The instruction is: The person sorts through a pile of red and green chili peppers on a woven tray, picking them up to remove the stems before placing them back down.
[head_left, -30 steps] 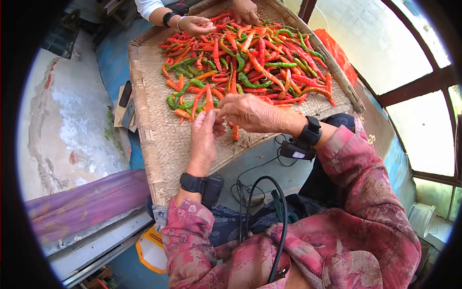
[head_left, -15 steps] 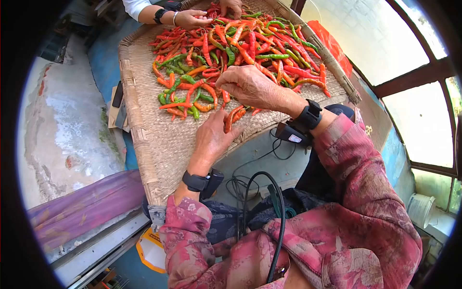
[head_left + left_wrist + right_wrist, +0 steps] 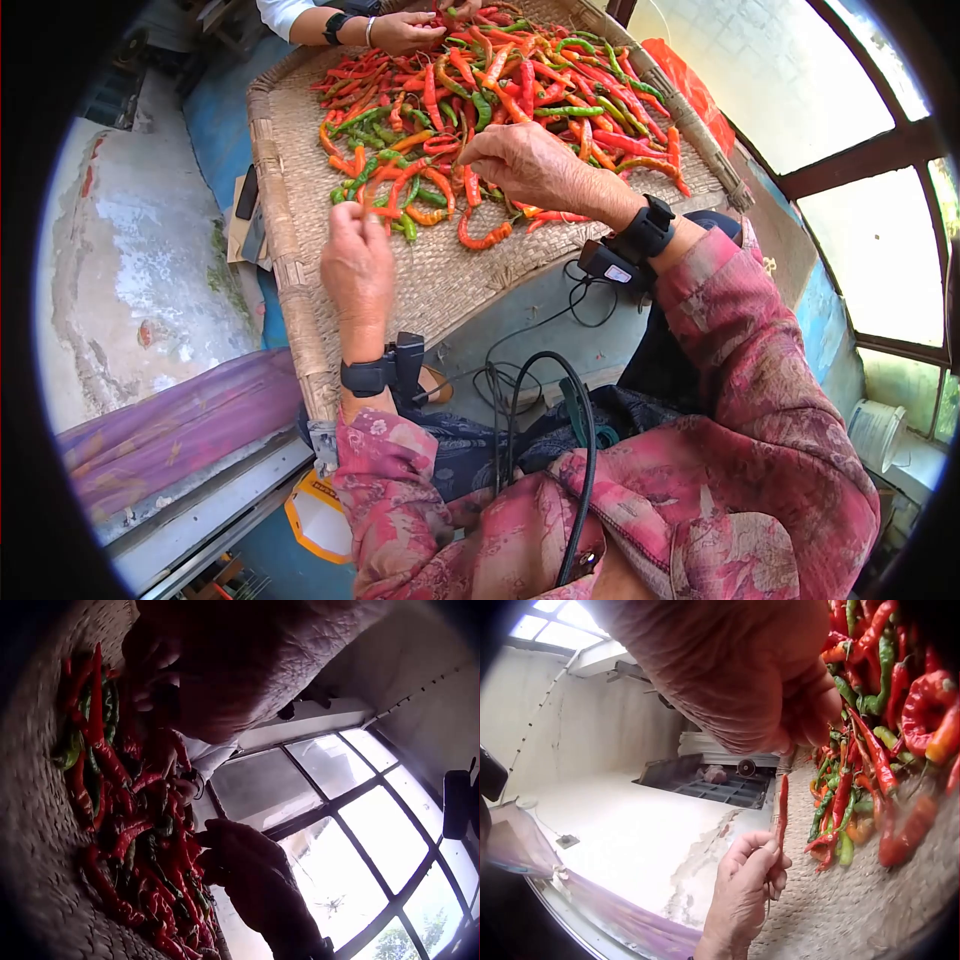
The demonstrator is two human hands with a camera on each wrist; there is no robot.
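A person in pink patterned sleeves (image 3: 740, 370) works over a broad woven tray (image 3: 300, 150) heaped with long red, orange and green peppers (image 3: 510, 85). The left hand (image 3: 358, 270) is above the tray's near left part, just on the near side of the heap; the right wrist view shows its thumb and fingers pinching a slim red pepper (image 3: 782, 814) that stands upright out of the grip. The right hand (image 3: 545, 170) hovers over the near edge of the heap, its fingers loosely bent and slightly spread, with nothing seen in them. Below it on the weave, a curved red-orange pepper (image 3: 485, 238) lies near the tray's near edge. Each wrist carries a dark strapped device. At the far left corner, a second person's hand (image 3: 405, 33), with a white sleeve, a dark wristband and a bracelet, reaches in to the peppers; that person's other hand (image 3: 462, 9) is partly cut off at the top. To the left of the tray, a dark flat object (image 3: 247, 192) lies on a board, near a patchy pale wall (image 3: 140, 270) and a purple cloth (image 3: 180, 415). To the right are a bright red plastic sheet or bag (image 3: 690, 90), large windows (image 3: 800, 80) and a white bucket (image 3: 875, 435). Black cables (image 3: 583, 480) loop in front of the person.
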